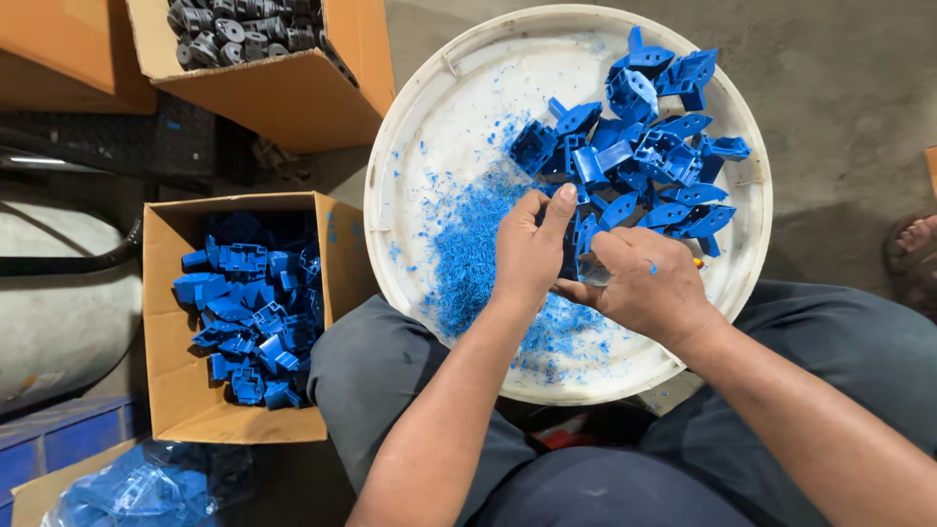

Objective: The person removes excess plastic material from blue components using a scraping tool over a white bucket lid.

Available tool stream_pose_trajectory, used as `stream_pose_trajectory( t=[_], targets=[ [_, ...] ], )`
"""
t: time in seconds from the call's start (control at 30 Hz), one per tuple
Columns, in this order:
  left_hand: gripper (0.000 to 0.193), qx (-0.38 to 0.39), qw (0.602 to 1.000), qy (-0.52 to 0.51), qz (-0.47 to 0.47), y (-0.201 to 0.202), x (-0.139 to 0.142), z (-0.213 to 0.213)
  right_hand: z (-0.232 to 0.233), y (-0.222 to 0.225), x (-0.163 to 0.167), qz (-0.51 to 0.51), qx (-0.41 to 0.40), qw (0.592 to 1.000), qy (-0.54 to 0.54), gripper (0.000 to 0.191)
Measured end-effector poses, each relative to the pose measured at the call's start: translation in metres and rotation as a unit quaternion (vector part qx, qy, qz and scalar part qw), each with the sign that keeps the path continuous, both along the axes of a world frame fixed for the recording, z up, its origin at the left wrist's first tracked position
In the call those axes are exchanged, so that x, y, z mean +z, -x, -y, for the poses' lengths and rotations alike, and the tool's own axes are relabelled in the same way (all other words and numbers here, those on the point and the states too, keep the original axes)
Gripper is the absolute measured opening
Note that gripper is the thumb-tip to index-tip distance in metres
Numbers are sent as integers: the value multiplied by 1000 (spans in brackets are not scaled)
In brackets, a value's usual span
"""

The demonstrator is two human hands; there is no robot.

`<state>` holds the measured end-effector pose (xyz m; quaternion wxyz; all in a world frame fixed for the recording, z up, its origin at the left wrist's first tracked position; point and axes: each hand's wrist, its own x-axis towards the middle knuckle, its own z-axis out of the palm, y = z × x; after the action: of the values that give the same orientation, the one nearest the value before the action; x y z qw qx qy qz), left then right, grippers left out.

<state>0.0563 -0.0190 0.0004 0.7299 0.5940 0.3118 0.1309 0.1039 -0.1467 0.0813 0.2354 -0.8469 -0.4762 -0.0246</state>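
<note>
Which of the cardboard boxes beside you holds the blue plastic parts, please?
The open cardboard box by the left knee; the upper box holds dark grey parts instead.

Both hands meet over white round tray (410, 127): left hand (527, 249) and right hand (649, 283) pinch one blue plastic part (586, 234) between them. Pile of blue parts (649, 146) just beyond, blue shavings (468, 254) beside. Cardboard box (171, 390) of blue parts at left, second box of grey parts (283, 98) above.
</note>
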Motion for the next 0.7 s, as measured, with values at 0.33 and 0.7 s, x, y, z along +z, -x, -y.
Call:
stream_pose_trajectory(
  t=[0.33,0.7],
  targets=[
    [46,-7,999,-17,-31,0,0,-1,0,0,-5,11,5,999,32,57],
    [46,9,1000,-23,-10,-1,-4,-2,1,1,-9,33,-8,999,28,60]
  ],
)
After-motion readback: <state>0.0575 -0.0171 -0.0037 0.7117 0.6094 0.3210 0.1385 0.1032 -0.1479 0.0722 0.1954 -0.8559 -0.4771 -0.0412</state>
